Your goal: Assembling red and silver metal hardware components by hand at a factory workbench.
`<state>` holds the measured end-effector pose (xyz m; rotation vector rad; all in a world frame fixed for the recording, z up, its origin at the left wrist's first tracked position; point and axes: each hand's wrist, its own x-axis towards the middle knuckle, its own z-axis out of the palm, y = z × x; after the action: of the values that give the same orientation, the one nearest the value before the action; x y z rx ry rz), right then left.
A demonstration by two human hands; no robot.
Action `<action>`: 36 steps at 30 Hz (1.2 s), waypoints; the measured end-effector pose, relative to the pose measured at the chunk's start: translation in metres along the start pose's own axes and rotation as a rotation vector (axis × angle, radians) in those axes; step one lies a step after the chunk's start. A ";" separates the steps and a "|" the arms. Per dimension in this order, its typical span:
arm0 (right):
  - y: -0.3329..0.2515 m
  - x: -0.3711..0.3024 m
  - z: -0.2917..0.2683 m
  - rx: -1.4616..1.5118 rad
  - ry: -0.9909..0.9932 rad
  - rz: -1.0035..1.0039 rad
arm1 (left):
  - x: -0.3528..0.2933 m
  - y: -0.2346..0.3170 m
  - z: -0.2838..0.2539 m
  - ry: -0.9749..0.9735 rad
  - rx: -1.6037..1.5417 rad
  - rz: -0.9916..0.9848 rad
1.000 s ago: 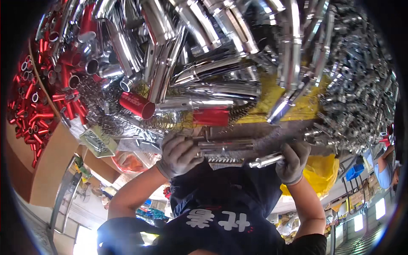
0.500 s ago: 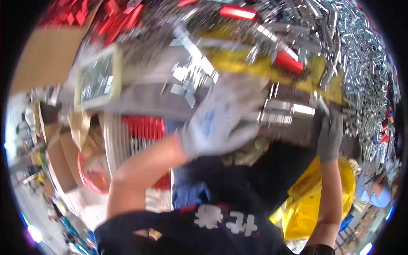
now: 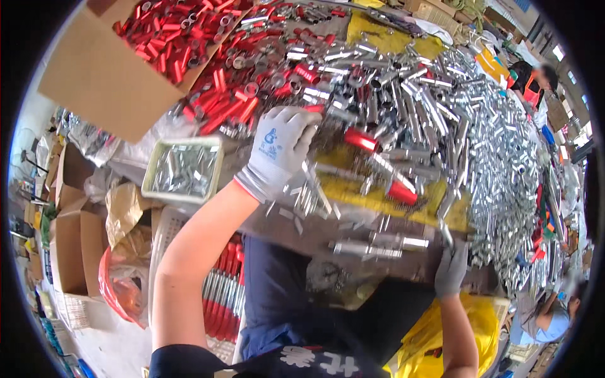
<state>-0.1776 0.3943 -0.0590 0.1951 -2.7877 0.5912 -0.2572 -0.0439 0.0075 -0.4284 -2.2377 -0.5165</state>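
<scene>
My left hand (image 3: pixel 277 148), in a pale grey-white glove, is over the near edge of the heaped parts, fingers curled. A short red piece (image 3: pixel 313 109) shows at its fingers; whatever lies inside the curl is hidden. Lower right, my gloved right hand (image 3: pixel 452 269) is closed around the near end of a slim silver metal tube (image 3: pixel 445 232). Between the hands, silver tubular parts (image 3: pixel 365 249) lie on the table's near side. Beyond them are a red sleeve (image 3: pixel 402 193) and another red sleeve (image 3: pixel 362 140) among chrome tubes. Small flat metal strips (image 3: pixel 305 200) are scattered beside my left wrist.
A cream tray (image 3: pixel 149 183) of small clear-looking pieces stands left of my left hand. Red sleeves (image 3: pixel 167 41) fill a cardboard box (image 3: pixel 107 79) far left. Small silver parts (image 3: pixel 510 183) heap up on the right. Red-handled parts (image 3: pixel 224 293) stand in a crate by my legs.
My left hand has moved left and away from me, from the silver parts to the red and chrome heap. The right hand sits lower and further left in view. The view itself has shifted.
</scene>
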 end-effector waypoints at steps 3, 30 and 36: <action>0.001 -0.007 0.000 -0.001 0.036 -0.053 | 0.063 -0.012 0.030 -0.186 -0.145 0.147; -0.157 -0.133 -0.061 0.076 -0.307 -0.593 | -0.184 0.174 -0.120 -0.677 -1.280 -0.832; -0.173 -0.129 -0.052 0.393 -0.497 -0.612 | -0.209 0.202 -0.094 -0.977 -0.703 -0.256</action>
<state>-0.0095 0.2684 0.0126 1.3807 -2.7667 1.0123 0.0264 0.0554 -0.0485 -0.8959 -2.9991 -1.5008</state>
